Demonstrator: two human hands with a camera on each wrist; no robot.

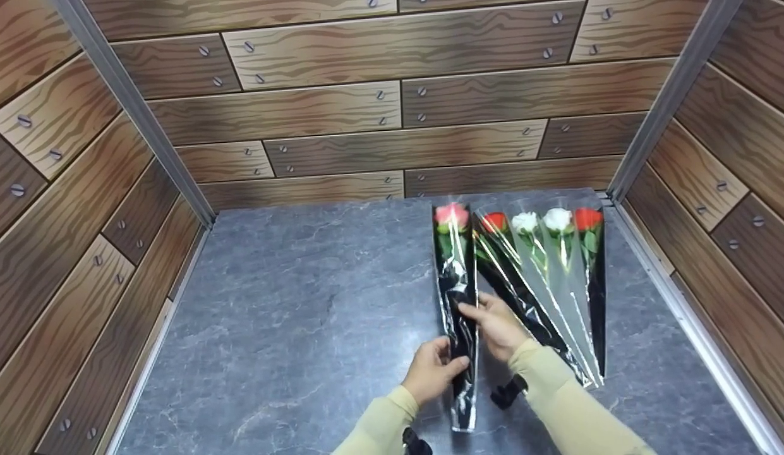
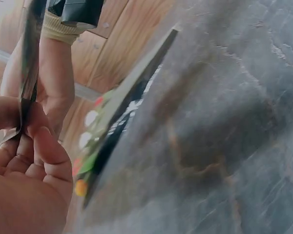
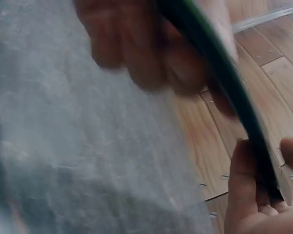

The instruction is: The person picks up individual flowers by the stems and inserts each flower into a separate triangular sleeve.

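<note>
A single pink rose in a long black-and-clear sleeve lies lengthwise between both hands in the head view. My left hand pinches the lower part of the sleeve, thumb on top. Higher up, my right hand grips its right side with the thumb across the front. In the left wrist view the sleeve appears edge-on, held between thumb and fingers of the left hand. The right wrist view is blurred and shows the dark sleeve running between both hands.
Right of the held rose, several wrapped roses fan out on the grey marbled table: a red rose, a white rose, another white rose and a red rose. Wood-patterned walls enclose the table at the back and sides.
</note>
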